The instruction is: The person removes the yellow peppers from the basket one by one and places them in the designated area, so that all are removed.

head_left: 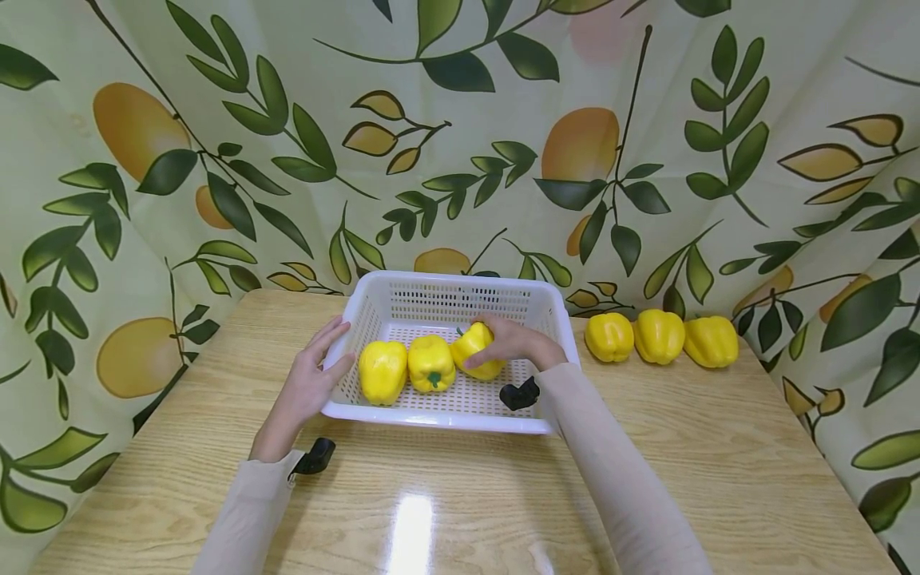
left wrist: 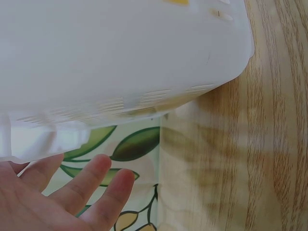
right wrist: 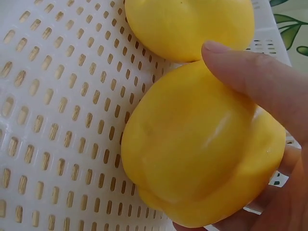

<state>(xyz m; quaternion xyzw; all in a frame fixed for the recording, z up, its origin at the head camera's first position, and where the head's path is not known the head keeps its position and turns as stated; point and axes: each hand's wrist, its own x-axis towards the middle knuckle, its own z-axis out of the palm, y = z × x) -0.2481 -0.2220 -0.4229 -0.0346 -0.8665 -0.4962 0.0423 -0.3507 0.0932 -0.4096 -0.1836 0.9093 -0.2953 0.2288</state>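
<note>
A white perforated plastic basket [head_left: 438, 421] stands on the wooden table with three yellow bell peppers in a row inside. My right hand [head_left: 513, 339] grips the rightmost yellow bell pepper [head_left: 469, 345], thumb on one side and fingers round the other. In the right wrist view this pepper [right wrist: 192, 144] lies close against its neighbour [right wrist: 187, 24]. The left pepper [head_left: 383, 373] and the middle pepper [head_left: 431, 364], its green stem facing me, sit beside it. At the basket's left rim rests my left hand [head_left: 309, 379]; the left wrist view shows its fingers [left wrist: 113, 195] extended, not curled.
Three more yellow bell peppers [head_left: 660, 337] stand in a row on the table [head_left: 719, 447], right of the basket. Behind the table hangs a leaf-and-fruit patterned curtain [head_left: 474, 120], close to the basket's far side.
</note>
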